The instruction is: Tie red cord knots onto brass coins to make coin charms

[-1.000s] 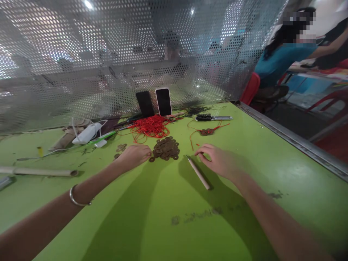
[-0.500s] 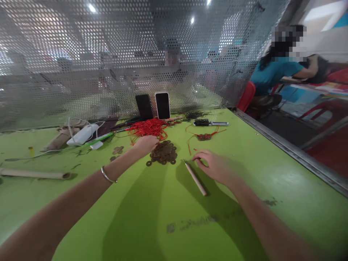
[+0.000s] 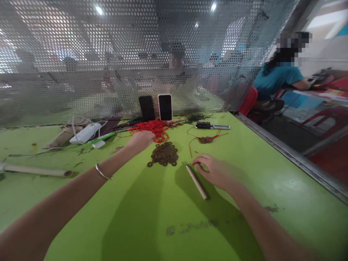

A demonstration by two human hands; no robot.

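1. With the pile of holed brown coins [image 3: 164,154] as the clock's centre, dark marks [image 3: 199,225] like lettering lie at 5 o'clock, too worn to read from here.
2. The desk [image 3: 272,159] is glossy green, its right edge metal; a perforated metal screen [image 3: 125,61] rises at 12, two phones [image 3: 165,107] propped before it.
3. Beyond, at 2, a person in teal [image 3: 282,78] sits on a red chair [image 3: 248,99].
4. The left hand [image 3: 143,139], at 10, has its grip curled by the red cords [image 3: 152,126]; I cannot tell whether it holds any.
5. The right hand [image 3: 213,172], between 3 and 4, curls loosely beside a pale-handled tool [image 3: 196,183]; whether its fingertips meet, I cannot tell.
6. Corded coins [image 3: 206,140] and a hairbrush [image 3: 213,126] lie at 2.
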